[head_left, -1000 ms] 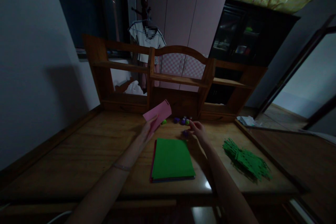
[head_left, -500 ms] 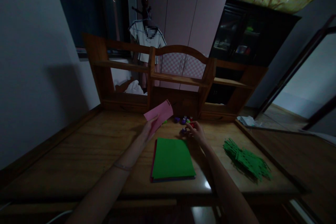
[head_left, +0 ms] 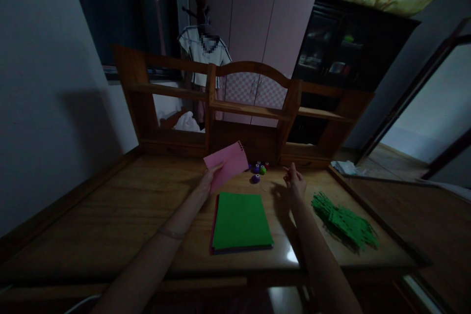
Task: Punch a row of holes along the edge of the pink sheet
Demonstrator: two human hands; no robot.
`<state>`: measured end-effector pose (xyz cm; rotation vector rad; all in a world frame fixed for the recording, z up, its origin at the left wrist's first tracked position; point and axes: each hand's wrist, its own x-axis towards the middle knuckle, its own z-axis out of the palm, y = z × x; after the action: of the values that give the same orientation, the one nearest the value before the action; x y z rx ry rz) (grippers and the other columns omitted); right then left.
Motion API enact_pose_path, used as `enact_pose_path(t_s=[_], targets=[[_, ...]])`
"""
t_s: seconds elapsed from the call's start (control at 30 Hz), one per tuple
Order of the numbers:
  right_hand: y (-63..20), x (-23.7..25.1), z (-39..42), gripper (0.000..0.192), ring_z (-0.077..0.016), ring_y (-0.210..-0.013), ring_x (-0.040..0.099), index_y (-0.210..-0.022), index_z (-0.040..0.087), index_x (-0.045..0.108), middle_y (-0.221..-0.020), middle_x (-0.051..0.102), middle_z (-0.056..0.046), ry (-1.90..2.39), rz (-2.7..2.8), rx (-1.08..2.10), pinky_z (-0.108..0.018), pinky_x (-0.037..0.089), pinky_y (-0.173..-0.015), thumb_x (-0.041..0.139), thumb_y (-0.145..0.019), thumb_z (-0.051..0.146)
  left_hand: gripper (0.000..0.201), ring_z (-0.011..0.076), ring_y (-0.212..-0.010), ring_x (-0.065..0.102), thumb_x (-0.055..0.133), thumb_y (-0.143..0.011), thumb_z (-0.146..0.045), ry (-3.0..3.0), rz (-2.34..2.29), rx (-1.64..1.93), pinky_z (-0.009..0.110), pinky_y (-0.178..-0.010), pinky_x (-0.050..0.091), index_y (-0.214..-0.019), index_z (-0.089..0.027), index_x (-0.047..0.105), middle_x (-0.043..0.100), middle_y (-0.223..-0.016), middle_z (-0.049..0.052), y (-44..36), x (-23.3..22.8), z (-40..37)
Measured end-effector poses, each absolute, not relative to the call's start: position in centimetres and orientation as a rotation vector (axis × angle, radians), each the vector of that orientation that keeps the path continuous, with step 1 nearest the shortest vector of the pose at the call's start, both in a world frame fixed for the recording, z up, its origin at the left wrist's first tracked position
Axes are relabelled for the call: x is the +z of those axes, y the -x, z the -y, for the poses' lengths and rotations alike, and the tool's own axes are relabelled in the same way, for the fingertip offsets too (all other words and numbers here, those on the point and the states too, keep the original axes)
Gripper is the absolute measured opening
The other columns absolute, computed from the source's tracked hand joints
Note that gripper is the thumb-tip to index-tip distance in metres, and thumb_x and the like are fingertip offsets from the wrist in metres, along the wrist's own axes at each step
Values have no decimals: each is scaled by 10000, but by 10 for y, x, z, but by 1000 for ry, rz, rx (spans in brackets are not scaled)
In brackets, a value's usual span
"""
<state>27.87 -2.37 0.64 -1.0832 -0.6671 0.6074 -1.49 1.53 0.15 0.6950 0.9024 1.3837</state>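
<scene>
The left hand [head_left: 209, 180] is raised a little above the wooden bench [head_left: 121, 206], fingers pinched on the lower corner of a pink paper sheet [head_left: 228, 163] that tilts up and to the right; small holes run along the sheet's top right edge. Just below and right of that hand, a stack of coloured paper sheets [head_left: 241, 221] lies flat on the bench, a green sheet on top. Beyond the stack, near the foot of the wooden shelf unit [head_left: 250, 108], sits a cluster of small craft punches [head_left: 258, 168], purple and green among them, with one purple punch [head_left: 255, 178] a little nearer. The right hand [head_left: 294, 181] is lifted off the bench, fingers curled loosely together; whether it grips something small cannot be told in the dim light. Further right lies a heap of green paper cut-outs [head_left: 344, 221].
</scene>
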Motion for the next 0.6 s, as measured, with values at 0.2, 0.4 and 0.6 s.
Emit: enact_pose_path(t_s=[0.2, 0.4, 0.6], targets=[[-275, 8, 28, 439, -147, -700, 612, -882, 196, 564, -794, 633, -29, 986, 642, 545, -240, 516, -564, 756, -600, 472, 473, 197, -651, 633, 807, -523, -412, -1191, -974, 1210, 269, -550, 472, -863, -106, 689, 696, -849, 101, 3, -4, -1], [-270, 2, 22, 339, -166, -801, 634, -805, 194, 583, -850, 643, -46, 933, 656, 744, -253, 548, -654, 747, -642, 440, 461, 188, -640, 619, 780, -550, -455, -1297, -1010, 1181, 256, -540, 460, -839, -109, 687, 693, -818, 95, 1, -4, -1], [-257, 6, 21, 438, -93, -460, 518, -702, 190, 544, -613, 590, -17, 1025, 817, 960, -202, 401, -388, 578, -739, 625, 483, 197, -654, 622, 795, -522, -441, -1289, -1053, 1240, 258, -540, 461, -852, -103, 693, 696, -845, 105, 7, 0, -2]])
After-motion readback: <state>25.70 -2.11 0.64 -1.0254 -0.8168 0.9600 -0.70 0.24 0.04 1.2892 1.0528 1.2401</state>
